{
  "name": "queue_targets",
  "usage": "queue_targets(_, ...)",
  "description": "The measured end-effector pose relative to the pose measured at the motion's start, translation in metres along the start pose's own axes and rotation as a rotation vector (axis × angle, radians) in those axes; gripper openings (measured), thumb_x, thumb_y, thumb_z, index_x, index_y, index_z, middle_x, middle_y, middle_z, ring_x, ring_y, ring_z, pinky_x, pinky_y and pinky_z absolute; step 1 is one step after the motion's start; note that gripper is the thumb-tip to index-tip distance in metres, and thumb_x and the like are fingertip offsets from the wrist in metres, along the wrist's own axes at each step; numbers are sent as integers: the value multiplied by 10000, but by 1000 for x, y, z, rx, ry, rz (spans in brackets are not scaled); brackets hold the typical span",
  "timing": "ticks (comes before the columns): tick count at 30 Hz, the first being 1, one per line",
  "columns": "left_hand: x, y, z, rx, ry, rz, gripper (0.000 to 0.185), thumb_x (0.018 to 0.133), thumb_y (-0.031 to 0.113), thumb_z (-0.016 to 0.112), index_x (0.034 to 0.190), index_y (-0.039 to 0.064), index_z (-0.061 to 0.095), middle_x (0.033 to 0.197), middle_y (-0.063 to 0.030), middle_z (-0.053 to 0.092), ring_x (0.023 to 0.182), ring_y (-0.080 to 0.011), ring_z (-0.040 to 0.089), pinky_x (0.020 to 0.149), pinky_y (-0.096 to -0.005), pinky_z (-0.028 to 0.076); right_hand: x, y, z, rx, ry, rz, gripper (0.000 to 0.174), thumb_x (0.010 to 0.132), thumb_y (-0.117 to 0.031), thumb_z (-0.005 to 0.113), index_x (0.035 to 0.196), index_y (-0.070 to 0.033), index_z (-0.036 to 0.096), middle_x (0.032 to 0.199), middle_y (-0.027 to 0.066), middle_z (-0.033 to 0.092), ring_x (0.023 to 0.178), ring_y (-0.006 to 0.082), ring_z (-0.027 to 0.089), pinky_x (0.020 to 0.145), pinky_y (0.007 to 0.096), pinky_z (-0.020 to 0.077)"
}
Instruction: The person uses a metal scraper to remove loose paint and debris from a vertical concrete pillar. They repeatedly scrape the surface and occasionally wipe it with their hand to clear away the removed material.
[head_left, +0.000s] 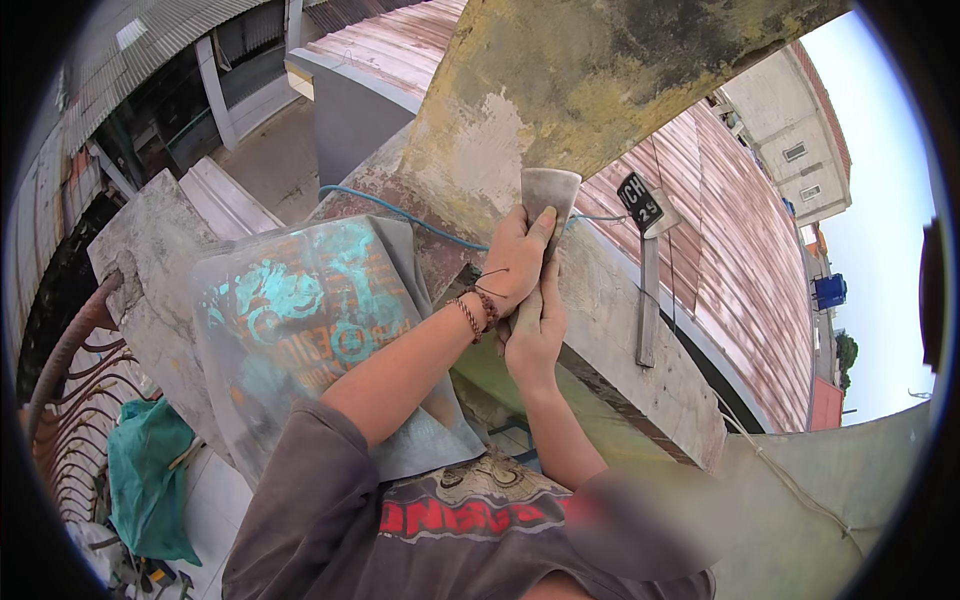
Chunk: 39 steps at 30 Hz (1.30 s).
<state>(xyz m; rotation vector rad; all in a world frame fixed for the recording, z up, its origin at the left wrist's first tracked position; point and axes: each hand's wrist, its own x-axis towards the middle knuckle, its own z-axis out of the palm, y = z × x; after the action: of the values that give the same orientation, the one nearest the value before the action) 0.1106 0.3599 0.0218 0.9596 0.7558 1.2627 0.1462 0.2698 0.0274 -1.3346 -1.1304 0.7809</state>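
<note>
A flared metal scraper (553, 187) is held between both hands, its wide edge against the lower part of a weathered yellow-painted concrete beam (555, 90). My left hand (516, 255) presses on the blade, thumb flat along its face. Just below, my right hand (536, 322) wraps the handle, which is mostly hidden by the fingers. Beside the blade, a pale patch of bare or filled surface (484, 154) shows on the beam. Left of my hands, a grey printed plastic sack (277, 360) with turquoise smears lies over the concrete ledge. A blue cord (405, 215) passes behind my left hand.
On the right-hand ledge (675, 405) lies a wooden stick (648, 300) with a black plate (639, 199) bearing writing. A rusty curved railing (71, 352) and a green cloth bundle (150, 480) are at lower left. Rusted corrugated roofing (720, 247) slopes beyond the ledge.
</note>
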Motion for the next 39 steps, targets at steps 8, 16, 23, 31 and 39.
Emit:
queue_targets(8,8,19,-7,-82,-39,-97,291,1013,328,506,987,38,500,732,-77,591,577,-154,575,561,-291,480,1,-19,9,78,-15,77,477,1033,-88,334,1507,-46,295,973,25,580,541,18,430,426,187,349)
queue_targets(16,9,24,-11,-98,-61,-131,317,1009,320,513,1118,24,544,818,-41,594,684,-127,583,612,-268,492,6,-28,14,91,-30,95,480,1041,-115,318,1518,-76,286,937,9,544,505,23,428,396,192,340)
queue_targets(23,23,67,-11,-132,-76,-122,391,1008,350,521,1190,5,534,981,-46,616,864,-112,560,784,-263,470,24,-50,18,72,-73,24,469,1055,-155,304,1512,-54,281,671,-27,504,437,19,383,367,185,316)
queue_targets(31,12,45,-8,-214,-97,-158,274,1008,313,528,1013,39,530,790,-55,594,661,-135,580,597,-283,488,13,-46,14,50,-53,80,474,1040,-92,304,1511,-46,279,930,14,550,521,14,431,405,179,342)
queue_targets(39,30,56,-8,-220,-43,-16,287,1004,320,532,1020,34,514,716,-55,575,574,-153,576,543,-290,485,24,-43,18,58,-54,18,474,1046,-110,317,1512,-40,274,914,12,552,580,12,460,437,174,363)
